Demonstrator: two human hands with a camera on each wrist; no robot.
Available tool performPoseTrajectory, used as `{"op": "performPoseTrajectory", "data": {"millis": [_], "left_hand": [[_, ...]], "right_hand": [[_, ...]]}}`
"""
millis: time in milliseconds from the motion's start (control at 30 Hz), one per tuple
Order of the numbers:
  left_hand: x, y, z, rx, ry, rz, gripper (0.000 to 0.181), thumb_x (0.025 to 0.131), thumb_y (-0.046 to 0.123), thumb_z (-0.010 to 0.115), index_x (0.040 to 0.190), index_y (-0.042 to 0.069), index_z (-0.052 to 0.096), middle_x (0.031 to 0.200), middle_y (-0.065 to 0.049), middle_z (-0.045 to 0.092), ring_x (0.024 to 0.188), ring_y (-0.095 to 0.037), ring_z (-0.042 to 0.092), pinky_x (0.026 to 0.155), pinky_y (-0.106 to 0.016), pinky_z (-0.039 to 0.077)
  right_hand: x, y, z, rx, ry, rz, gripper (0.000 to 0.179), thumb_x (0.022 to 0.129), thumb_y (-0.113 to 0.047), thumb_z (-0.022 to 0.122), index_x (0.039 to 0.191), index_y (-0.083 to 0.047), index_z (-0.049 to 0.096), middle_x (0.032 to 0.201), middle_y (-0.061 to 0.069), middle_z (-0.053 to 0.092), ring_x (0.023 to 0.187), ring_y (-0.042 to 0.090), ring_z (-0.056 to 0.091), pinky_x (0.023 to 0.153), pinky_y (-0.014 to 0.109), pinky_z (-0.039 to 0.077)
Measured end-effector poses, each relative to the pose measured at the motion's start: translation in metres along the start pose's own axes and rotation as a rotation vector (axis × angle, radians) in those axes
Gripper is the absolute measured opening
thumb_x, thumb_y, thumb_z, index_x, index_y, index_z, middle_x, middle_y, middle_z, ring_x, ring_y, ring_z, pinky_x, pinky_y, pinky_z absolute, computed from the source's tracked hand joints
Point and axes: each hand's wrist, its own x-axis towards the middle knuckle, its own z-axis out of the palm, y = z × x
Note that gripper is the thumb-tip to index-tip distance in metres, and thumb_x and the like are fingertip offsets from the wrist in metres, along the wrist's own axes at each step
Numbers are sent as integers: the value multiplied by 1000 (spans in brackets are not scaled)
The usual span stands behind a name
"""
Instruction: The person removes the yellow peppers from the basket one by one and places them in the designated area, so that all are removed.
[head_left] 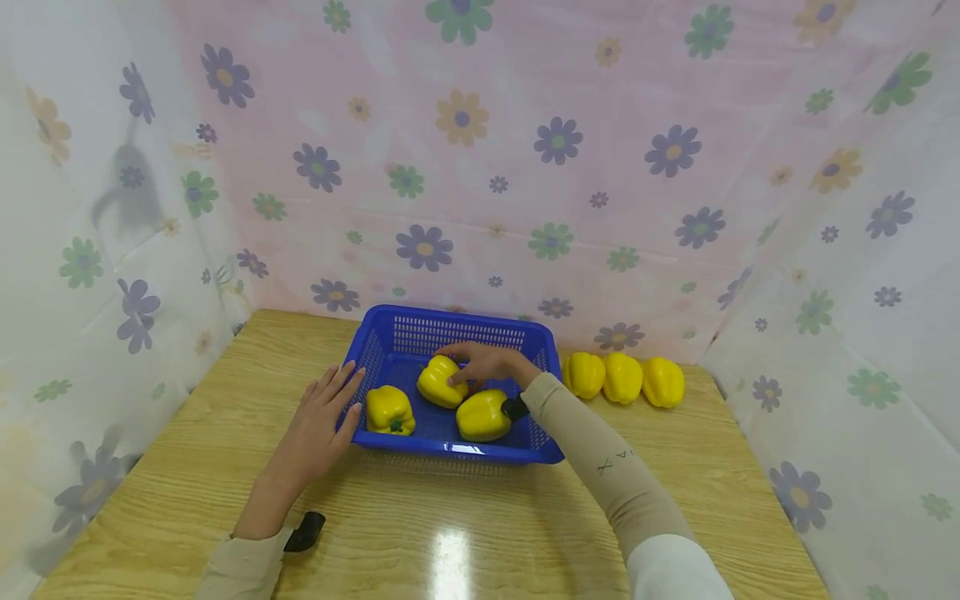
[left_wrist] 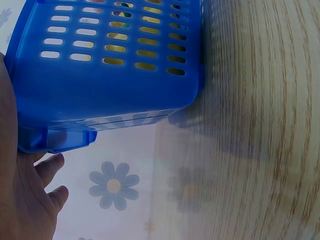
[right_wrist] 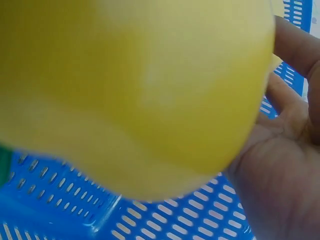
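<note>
Yellow pepper [head_left: 438,383] apparently pinched by right hand [head_left: 486,364], inside blue basket [head_left: 420,445]; left hand [head_left: 324,414] spread, touching basket.

From here I see glossy yellow peppers [head_left: 483,417] in a shiny blue plastic basket [head_left: 468,452] by the far edge of the worktop [head_left: 375,525], whose wood-grain surface looks polished; the right sleeve [head_left: 588,437] is matt cloth.

Enclosed on three sides by thin, creased sheeting: pale pink floral sheet [head_left: 510,92] behind, white floral left sheet [head_left: 60,333], white floral right sheet [head_left: 922,267]. Printed with purple, green and orange blooms. Below, light-brown wood-grain surface [head_left: 390,533]. Bright white glare patch [head_left: 450,567] at near side. Soft grey shadow [head_left: 138,204] on left sheeting.
</note>
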Motion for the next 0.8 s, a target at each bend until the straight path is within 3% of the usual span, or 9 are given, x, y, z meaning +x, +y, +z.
{"op": "performPoseTrajectory", "data": {"millis": [267, 467, 800], "left_hand": [[0, -1, 1, 3, 5, 7, 52, 108, 25, 45, 155, 3, 41, 164, -20, 32, 152, -47, 22, 120, -68, 15], [1, -3, 1, 5, 14, 15, 51, 108, 25, 46, 155, 3, 42, 163, -20, 34, 152, -47, 23, 119, -69, 17], [1, -2, 1, -11, 6, 2, 52, 108, 23, 46, 155, 3, 42, 163, -21, 33, 151, -48, 22, 119, -70, 17]], "right_hand": [[-1, -1, 0, -19, 1, -27, 63, 103, -13, 60, 160, -18, 34, 159, 15, 35, 125, 30, 53, 91, 41, 58], [0, -4, -1, 15, -1, 12, 62, 101, -11, 62, 157, -21, 39, 154, 18, 41, 121, 29, 54, 91, 39, 57], [1, -6, -2, 26, -29, -6, 54, 101, -4, 59, 148, -23, 41, 144, 18, 47, 106, 27, 57, 78, 33, 57]]}}
